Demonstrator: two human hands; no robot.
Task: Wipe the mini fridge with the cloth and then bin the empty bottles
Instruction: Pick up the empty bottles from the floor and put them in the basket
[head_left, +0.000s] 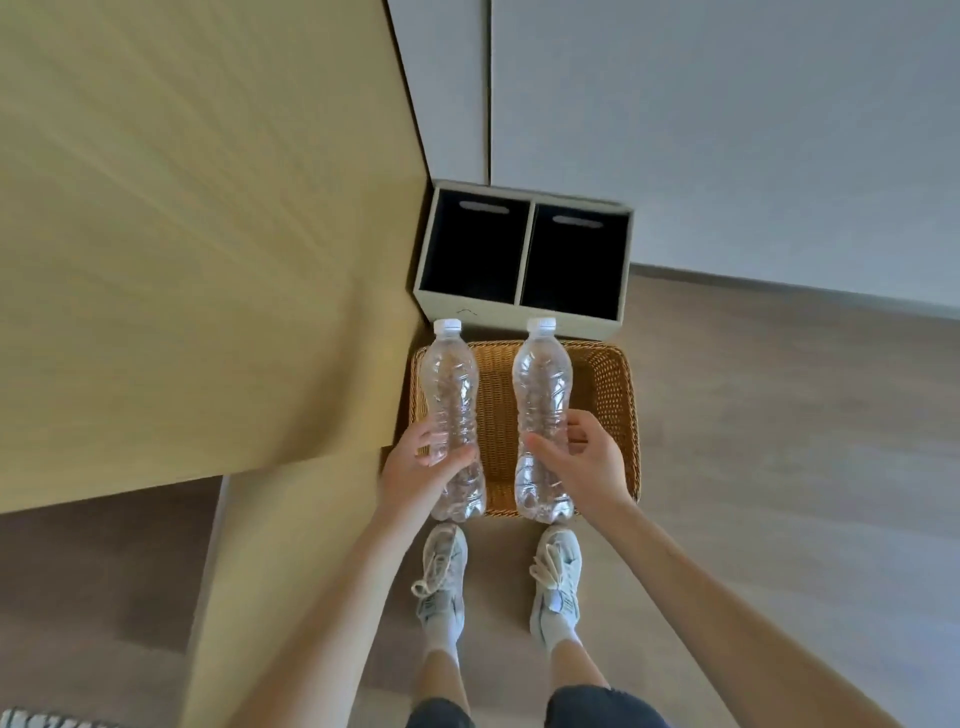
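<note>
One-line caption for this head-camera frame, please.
Left hand holds the left bottle, right hand the right bottle, both clear and capped, above a wicker basket in front of a two-compartment bin.

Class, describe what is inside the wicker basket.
Only bare woven basket floor shows. The left bottle and right bottle, gripped by the left hand and right hand, hide the rest.

No readable text on left bottle (451, 395), right bottle (541, 395) or bin (493, 314).

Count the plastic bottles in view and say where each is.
2. The left bottle is gripped by the left hand, the right bottle by the right hand, both over the wicker basket. No others show.
</note>
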